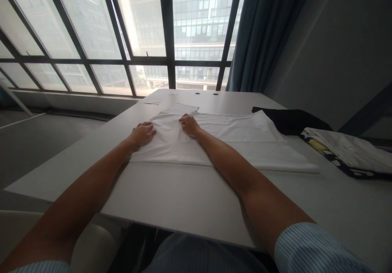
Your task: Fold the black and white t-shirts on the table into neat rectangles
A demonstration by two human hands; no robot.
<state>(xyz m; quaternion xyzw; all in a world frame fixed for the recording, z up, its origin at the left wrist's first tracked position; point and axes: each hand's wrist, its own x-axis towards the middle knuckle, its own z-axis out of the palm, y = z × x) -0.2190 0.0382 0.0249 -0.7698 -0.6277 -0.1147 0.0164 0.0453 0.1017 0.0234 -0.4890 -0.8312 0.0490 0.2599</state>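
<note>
Thin, wrinkled white cloth [235, 144], straight along its near edge, covers some desk [165, 195]; left hand [143, 134] spread flat on it, right hand [189, 124] curled, pinching I cannot tell.

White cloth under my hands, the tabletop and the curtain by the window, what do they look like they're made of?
White cloth: probably thin, matte cotton or a blend, judging by its soft creases. Tabletop: perhaps laminate, smooth with a faint sheen. Curtain: apparently woven blue fabric, dull-finished, hanging in long folds.
</note>
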